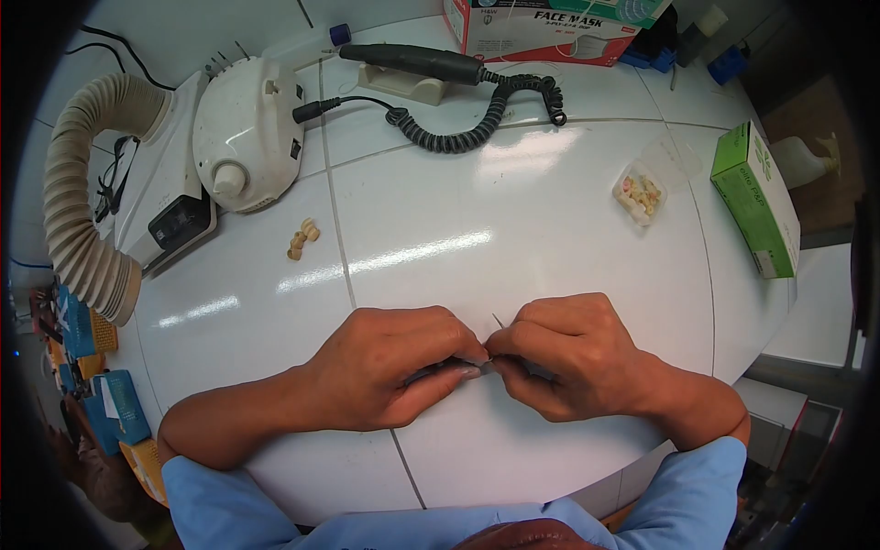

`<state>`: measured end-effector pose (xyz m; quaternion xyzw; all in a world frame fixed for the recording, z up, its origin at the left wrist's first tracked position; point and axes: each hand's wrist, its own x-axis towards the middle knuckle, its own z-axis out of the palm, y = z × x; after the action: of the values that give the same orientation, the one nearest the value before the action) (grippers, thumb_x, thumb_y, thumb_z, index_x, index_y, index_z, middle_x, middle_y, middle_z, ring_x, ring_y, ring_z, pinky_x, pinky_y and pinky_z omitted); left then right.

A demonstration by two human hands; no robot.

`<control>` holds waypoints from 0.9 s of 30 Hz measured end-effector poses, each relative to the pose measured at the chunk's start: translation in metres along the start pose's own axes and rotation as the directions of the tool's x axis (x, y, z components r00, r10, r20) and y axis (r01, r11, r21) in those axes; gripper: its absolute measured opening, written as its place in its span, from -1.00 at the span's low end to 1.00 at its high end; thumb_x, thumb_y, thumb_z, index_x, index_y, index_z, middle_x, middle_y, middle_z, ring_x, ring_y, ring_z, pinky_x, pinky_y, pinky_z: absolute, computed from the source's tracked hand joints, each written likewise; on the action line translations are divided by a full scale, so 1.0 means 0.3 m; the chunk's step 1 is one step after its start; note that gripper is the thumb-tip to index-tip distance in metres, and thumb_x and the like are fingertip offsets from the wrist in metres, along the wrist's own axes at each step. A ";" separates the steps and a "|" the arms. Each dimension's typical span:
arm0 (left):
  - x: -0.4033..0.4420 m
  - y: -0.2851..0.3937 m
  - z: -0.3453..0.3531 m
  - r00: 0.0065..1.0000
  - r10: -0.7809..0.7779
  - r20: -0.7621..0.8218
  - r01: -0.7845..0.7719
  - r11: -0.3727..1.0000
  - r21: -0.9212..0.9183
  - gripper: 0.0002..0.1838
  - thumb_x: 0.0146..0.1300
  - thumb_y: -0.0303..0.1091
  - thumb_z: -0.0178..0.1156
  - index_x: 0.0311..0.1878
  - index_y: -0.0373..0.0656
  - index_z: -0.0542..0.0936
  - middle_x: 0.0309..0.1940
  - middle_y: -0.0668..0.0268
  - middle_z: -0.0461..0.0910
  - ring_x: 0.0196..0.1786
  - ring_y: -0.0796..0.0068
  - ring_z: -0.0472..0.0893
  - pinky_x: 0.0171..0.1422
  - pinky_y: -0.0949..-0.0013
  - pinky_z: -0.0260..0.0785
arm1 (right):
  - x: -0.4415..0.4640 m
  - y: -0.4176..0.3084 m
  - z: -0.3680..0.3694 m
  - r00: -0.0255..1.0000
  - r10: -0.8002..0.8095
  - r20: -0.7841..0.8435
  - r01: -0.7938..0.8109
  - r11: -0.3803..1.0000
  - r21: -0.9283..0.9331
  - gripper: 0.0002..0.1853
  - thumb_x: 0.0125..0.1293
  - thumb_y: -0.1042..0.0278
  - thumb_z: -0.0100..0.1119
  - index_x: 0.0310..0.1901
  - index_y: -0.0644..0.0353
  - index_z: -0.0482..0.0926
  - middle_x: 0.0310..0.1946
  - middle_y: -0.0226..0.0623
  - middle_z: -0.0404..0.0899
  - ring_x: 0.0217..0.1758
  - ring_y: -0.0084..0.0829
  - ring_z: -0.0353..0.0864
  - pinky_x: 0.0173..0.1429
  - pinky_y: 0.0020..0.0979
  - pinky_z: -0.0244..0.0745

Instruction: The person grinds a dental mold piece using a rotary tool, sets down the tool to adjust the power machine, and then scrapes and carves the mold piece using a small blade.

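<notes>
Over the white tiled table, my left hand (pixel 394 367) and my right hand (pixel 573 357) meet at the fingertips. The left thumb and index finger pinch something too small to make out. My right hand is closed too, and a thin pointed metal tip (pixel 498 320) sticks up from between its fingers. Beyond the left hand lie a few small tan tooth-like pieces (pixel 301 238) on the table. An open clear plastic box (pixel 639 192) with several small coloured pieces stands beyond the right hand.
A white control unit (pixel 249 137) and a ribbed hose (pixel 69 202) stand at the left. A black handpiece (pixel 412 62) rests on its stand at the back, its coiled cord trailing. A face mask box (pixel 550 32) and a green box (pixel 756 202) are at the back and right.
</notes>
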<state>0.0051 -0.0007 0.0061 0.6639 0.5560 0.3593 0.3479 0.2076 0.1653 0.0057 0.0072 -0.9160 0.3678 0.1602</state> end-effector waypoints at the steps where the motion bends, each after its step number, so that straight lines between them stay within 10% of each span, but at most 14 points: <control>1: 0.000 0.000 0.000 1.000 0.000 0.001 0.000 1.000 0.000 -0.77 0.26 -0.57 0.50 -0.02 -0.22 0.76 -0.13 0.20 0.81 -0.16 0.23 0.82 -0.15 0.29 0.67 | 0.000 0.000 0.000 1.000 -0.003 -0.002 0.003 1.000 0.001 -0.82 0.14 0.57 0.51 -0.26 0.18 0.68 -0.46 -0.36 0.58 -0.50 -0.30 0.64 -0.47 -0.27 0.51; 27: -0.004 0.015 0.012 0.983 -0.100 -0.151 0.080 0.988 -0.132 -0.79 0.29 -0.58 0.44 -0.02 -0.24 0.74 -0.23 0.24 0.76 -0.31 0.48 0.76 -0.27 0.43 0.58 | 0.002 -0.004 -0.006 0.998 0.068 0.010 -0.069 0.994 0.084 -0.75 0.17 0.60 0.47 -0.09 0.21 0.75 -0.41 -0.33 0.66 -0.49 -0.30 0.67 -0.43 -0.31 0.54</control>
<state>0.0103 -0.0028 0.0082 0.5844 0.5874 0.4288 0.3599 0.2076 0.1656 0.0078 -0.0162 -0.9000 0.4112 0.1438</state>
